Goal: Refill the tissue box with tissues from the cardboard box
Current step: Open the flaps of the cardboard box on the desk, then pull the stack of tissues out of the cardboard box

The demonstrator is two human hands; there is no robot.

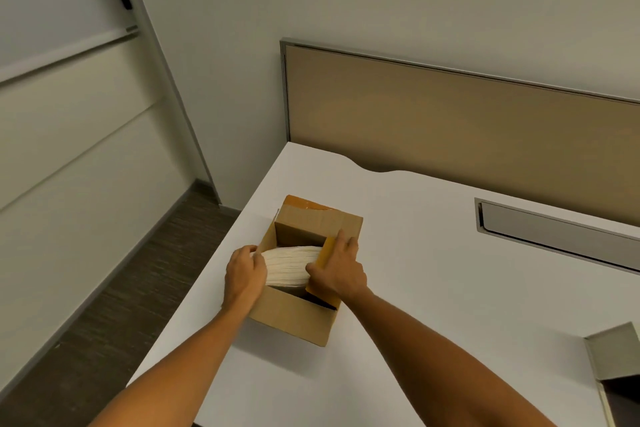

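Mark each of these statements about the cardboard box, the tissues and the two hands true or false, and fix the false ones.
1. The cardboard box sits open on the white table. True.
2. Both hands hold the stack of tissues. True: left hand at one end, right hand at the other.
3. The tissues lie flat on the table beside the box. False: they are at the box's opening.
4. The cardboard box stands on the floor. False: it stands on the table.
5. The tissues are blue. False: they are white.
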